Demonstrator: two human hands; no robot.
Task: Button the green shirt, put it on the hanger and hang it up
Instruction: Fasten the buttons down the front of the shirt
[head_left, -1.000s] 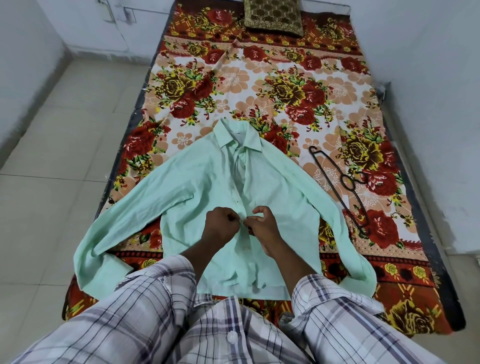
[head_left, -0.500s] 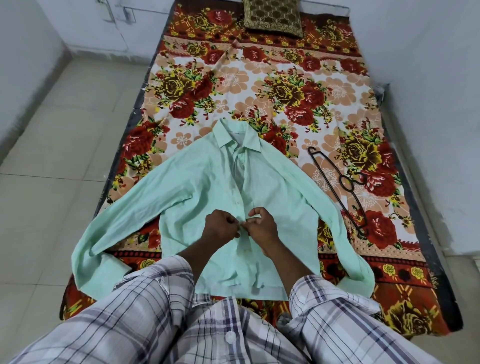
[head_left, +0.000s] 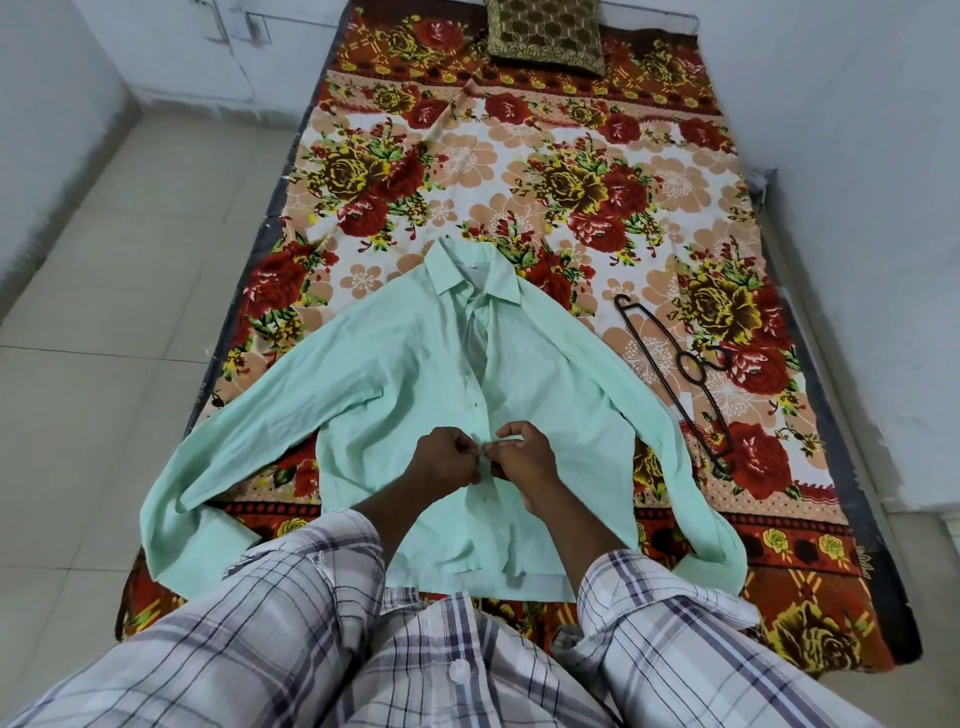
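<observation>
Where left hand (head_left: 444, 460) meets right hand (head_left: 522, 461), fingers (head_left: 511, 430) hide green shirt's (head_left: 405, 395) placket (head_left: 480, 387).

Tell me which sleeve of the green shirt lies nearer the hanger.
The sleeve on the person's right, lying beside the black hanger; the left sleeve stretches away toward the bed's opposite edge.

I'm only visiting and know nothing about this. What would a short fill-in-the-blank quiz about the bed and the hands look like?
1. The green shirt lies spread on a bedsheet printed with ____.
2. The hanger lies on the bedsheet, on the person's ____ side of the green shirt.
3. The left hand and the right hand pinch the front of the green shirt together, fastening a ____.

Missing words: flowers; right; button.
</observation>
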